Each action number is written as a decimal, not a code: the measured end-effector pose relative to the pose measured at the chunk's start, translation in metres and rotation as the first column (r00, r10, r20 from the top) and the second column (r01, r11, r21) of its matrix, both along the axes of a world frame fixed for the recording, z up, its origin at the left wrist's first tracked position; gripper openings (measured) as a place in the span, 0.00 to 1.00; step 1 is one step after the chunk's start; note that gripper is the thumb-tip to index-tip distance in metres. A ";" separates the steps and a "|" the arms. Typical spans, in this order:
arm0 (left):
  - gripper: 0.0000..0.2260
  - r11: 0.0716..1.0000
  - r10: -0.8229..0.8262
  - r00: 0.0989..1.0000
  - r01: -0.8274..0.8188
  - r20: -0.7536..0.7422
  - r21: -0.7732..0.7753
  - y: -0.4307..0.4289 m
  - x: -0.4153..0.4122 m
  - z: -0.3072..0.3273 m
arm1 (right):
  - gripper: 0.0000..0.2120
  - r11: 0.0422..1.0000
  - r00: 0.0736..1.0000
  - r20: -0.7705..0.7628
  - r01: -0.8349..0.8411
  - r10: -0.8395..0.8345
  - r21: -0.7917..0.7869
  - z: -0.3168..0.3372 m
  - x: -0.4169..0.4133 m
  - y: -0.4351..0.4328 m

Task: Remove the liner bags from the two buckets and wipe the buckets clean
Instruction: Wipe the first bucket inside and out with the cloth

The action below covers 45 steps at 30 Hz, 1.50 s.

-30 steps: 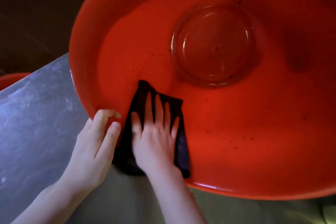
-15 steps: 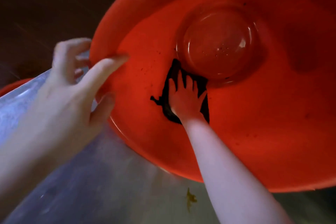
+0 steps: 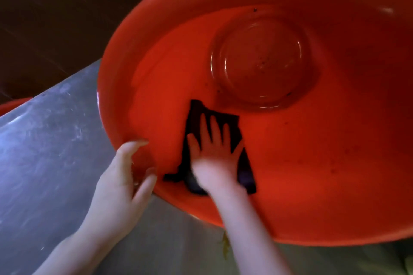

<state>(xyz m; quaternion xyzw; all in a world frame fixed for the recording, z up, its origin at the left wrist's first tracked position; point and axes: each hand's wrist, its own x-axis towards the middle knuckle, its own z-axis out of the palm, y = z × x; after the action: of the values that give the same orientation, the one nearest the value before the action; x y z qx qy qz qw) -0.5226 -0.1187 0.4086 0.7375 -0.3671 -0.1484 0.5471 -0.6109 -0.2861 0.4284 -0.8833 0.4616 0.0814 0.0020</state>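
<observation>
Pressing a dark cloth (image 3: 196, 114) flat against the inner wall of the red bucket (image 3: 335, 163), the right hand (image 3: 214, 152) lies with fingers straight and spread, just below the round bottom. The left hand (image 3: 120, 185) grips the near rim, fingers curled over it. The bucket rests tilted on the grey surface (image 3: 44, 152), mouth toward the camera, with dark specks dotting its inside.

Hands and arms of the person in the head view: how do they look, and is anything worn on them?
The left hand and the right hand are bare, without gloves. Both forearms are bare too; no sleeve shows in the frame. No watch, bracelet or ring is visible, though blur at the right wrist could hide a small one.
</observation>
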 end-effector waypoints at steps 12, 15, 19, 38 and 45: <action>0.32 0.995 -0.096 0.995 0.096 0.004 0.009 0.005 0.007 -0.001 | 0.28 0.923 0.909 0.197 0.332 -0.368 0.195 -0.003 0.064 -0.073; 0.28 0.996 -0.085 0.996 0.085 0.017 0.011 0.002 0.007 -0.003 | 0.28 0.922 0.916 0.153 0.341 -0.370 0.185 -0.003 0.069 -0.068; 0.16 0.997 -0.079 0.996 0.078 -0.039 -0.017 0.003 0.008 -0.004 | 0.30 0.993 0.983 0.150 0.092 -0.102 0.068 -0.008 0.035 0.010; 0.26 0.989 0.097 0.798 -0.146 0.595 0.034 -0.026 0.088 0.099 | 0.29 0.972 0.969 0.083 0.229 -0.233 0.054 -0.009 0.037 -0.081; 0.35 0.992 0.097 0.961 -0.116 0.260 0.058 -0.020 0.054 0.036 | 0.31 0.955 0.955 -0.170 0.205 -0.244 -0.215 0.009 -0.007 -0.101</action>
<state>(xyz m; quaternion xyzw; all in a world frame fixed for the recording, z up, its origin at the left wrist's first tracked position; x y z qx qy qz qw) -0.4690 -0.1386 0.4443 0.7886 -0.3888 -0.0353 0.4751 -0.6175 -0.3874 0.4372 -0.8086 0.5631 0.1209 -0.1205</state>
